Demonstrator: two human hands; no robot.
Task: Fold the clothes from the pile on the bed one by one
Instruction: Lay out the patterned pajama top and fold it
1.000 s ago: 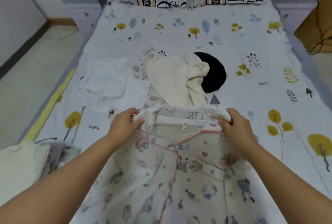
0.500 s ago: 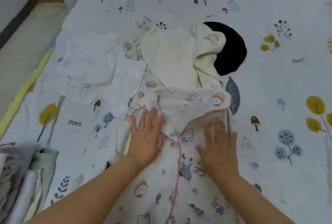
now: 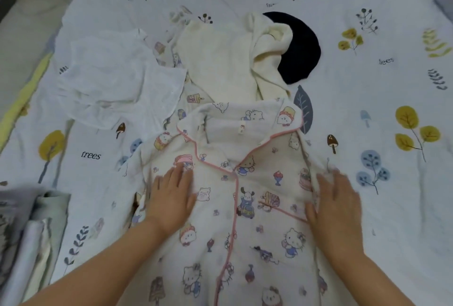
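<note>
Bedsheet point(image 3: 367, 114) serves as our table: the pyjama top point(image 3: 245, 202) lies face-up, left hand point(image 3: 171, 202) and right hand point(image 3: 335, 205) apart, flat, open, probably smoothing it for folding; pile point(image 3: 228, 60) waits beyond.

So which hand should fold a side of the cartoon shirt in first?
Probably the right hand: it rests at the cartoon shirt's right edge, fingers on the bunched sleeve fabric. The left hand lies flat further in on the chest, away from its edge.
</note>
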